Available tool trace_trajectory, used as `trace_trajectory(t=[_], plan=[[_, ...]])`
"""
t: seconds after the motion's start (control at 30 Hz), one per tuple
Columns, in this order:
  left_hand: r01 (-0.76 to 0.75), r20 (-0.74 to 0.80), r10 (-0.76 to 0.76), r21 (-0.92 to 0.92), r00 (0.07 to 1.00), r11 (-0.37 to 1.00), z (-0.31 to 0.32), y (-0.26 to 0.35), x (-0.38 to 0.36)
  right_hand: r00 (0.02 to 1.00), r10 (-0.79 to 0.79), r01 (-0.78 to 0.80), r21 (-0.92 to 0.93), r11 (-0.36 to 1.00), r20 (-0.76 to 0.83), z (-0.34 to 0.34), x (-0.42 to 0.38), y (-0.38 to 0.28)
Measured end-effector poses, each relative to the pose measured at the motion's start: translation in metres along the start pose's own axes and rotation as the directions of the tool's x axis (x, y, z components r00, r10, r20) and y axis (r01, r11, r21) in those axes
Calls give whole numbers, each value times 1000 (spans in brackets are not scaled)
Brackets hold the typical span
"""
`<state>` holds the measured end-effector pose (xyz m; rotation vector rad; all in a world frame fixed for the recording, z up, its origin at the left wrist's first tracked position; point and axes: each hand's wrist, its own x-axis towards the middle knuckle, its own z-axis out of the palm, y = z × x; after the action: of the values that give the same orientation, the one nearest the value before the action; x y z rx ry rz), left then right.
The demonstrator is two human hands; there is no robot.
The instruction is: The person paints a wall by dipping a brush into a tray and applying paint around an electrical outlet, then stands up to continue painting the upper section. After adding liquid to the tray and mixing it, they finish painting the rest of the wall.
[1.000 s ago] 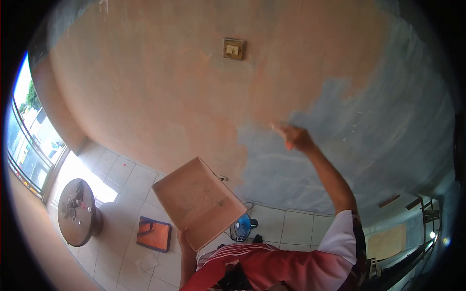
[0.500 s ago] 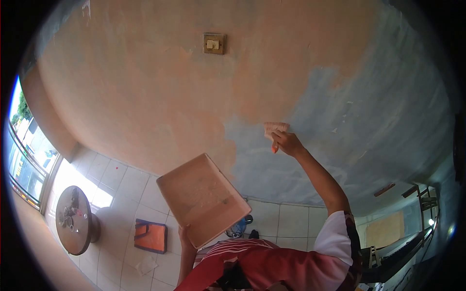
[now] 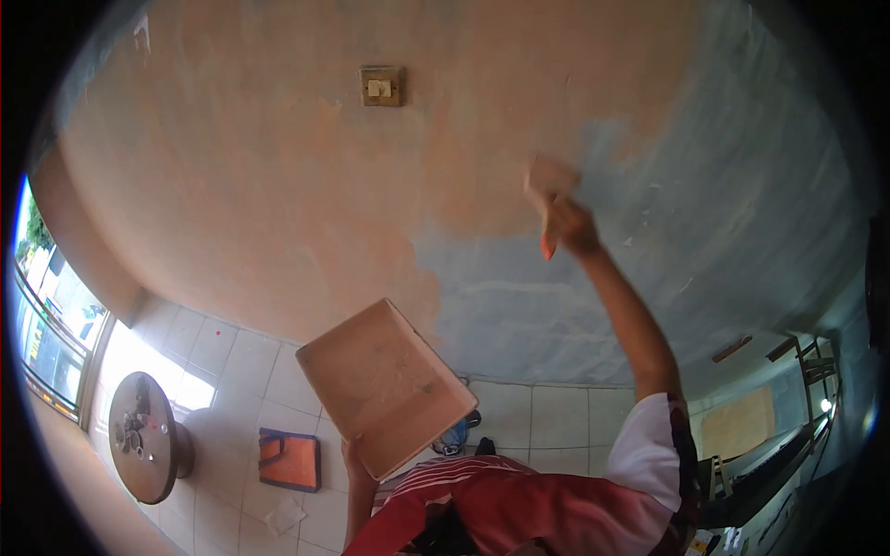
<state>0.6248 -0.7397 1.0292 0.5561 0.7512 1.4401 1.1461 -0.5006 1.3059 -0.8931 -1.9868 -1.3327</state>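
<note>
My right hand (image 3: pixel 573 227) grips the orange-tipped handle of a wide paintbrush (image 3: pixel 552 178), its bristles up against the wall (image 3: pixel 519 296) where peach paint borders the grey-blue surface. Brush and fingers are slightly smeared by motion. Low on the left, my left hand (image 3: pixel 358 458) holds a peach-coloured paint tray (image 3: pixel 389 385) by its near edge, thumb over the rim. Paint smears and a thin wet coat show inside the tilted tray.
A light switch (image 3: pixel 382 86) sits in the painted area. On the tiled floor (image 3: pixel 505 412) stand a round table (image 3: pixel 139 477) with small items and an orange bag (image 3: pixel 289 461). A window (image 3: pixel 56 315) is at left; a dark rack (image 3: pixel 760 486) at right.
My right hand has moved the brush upward and a little to the right along the paint edge. The left hand and tray stay nearly in place; the view has shifted slightly.
</note>
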Motion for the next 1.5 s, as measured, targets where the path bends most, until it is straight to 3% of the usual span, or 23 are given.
trace_trajectory(t=[0.03, 0.1, 0.17, 0.2, 0.27, 0.37, 0.4, 0.47, 0.6, 0.63, 0.67, 0.73, 0.77, 0.87, 0.97, 1.03, 1.07, 1.13, 1.2, 1.3, 1.37, 1.43, 1.5], plan=[[-6, 2, 6, -11, 1000, 1000, -2, -4, 3, 988, 11, -18, 46, 999, 156, 19, -34, -20], [34, 8, -34, -67, 999, 997, -14, -13, 7, 979, 29, -72, 212, 975, 201, 6, -43, -53], [11, 4, -11, -57, 1000, 998, -13, -13, 8, 890, 18, -195, 345, 918, 456, -10, -33, -60], [-7, -6, 7, -46, 1000, 999, -12, -12, 10, 957, -38, -121, 515, 849, 288, -20, -14, -49], [-3, 11, 3, -45, 1000, 999, -7, -7, 13, 970, 65, -164, 431, 887, 236, -39, 19, 1], [9, 29, -7, -46, 1000, 999, -9, -5, 14, 981, 194, -194, 33, 981, 3, -88, 80, 79], [6, 39, -4, -54, 999, 999, -10, -4, 16, 979, 206, -206, 32, 978, 8, -98, 90, 81], [-18, 39, 18, -9, 999, 1000, -1, 4, 12, 954, 112, -131, -49, 990, -279, -112, 111, 78], [-49, 50, 49, -12, 998, 999, -5, -4, 17, 994, 81, -87, -74, 993, -77, -16, -21, 45], [-50, 51, 51, -23, 997, 998, -6, -7, 19, 965, 256, -262, 272, 926, 55, 3, -56, 16], [-26, 34, 28, -51, 999, 998, -6, -8, 21, 842, 402, -530, 418, 738, 359, 2, -76, -22], [-1, 5, 1, -79, 1000, 997, -7, -11, 18, 857, 412, -503, 336, 796, 308, -26, -64, -98], [16, 6, -15, -91, 1000, 996, -6, -10, 18, 715, 499, -651, 205, 731, 489, 11, -121, -107], [10, 2, -10, -71, 1000, 997, -6, -6, 22, 666, 514, -725, 308, 616, 540, -16, -96, -153], [-3, -7, 3, -15, 1000, 1000, -3, 3, 14, 726, 383, -659, 418, 625, 572, -64, -26, -165], [41, 40, -40, -30, 998, 999, -4, 8, 12, 900, 80, -311, 504, 806, 428, -86, 6, -164], [47, 28, -47, -15, 999, 999, -2, 12, 10, 897, 87, -325, 513, 794, 433, -100, 25, -167], [28, 32, -28, -4, 999, 1000, 11, 23, -1, 944, -188, 31, 497, 867, 270, -130, 69, -177], [46, 16, -46, 3, 999, 999, -4, 15, -1, 968, -247, 198, 461, 865, 49, -146, 98, -189], [78, -4, -78, 11, 997, 997, -7, 14, -8, 935, -352, 282, 525, 803, 37, -204, 148, -184], [168, -136, -164, 18, 977, 986, -39, -4, -8, 953, -294, 277, 570, 773, -65, -226, 163, -196], [170, -120, -169, -2, 978, 985, -62, -21, -5, 965, -236, 254, 600, 758, -110, -240, 172, -213], [171, -123, -169, 7, 978, 985, -54, -13, -16, 983, -167, 184, 466, 865, -77, -257, 175, -223]])
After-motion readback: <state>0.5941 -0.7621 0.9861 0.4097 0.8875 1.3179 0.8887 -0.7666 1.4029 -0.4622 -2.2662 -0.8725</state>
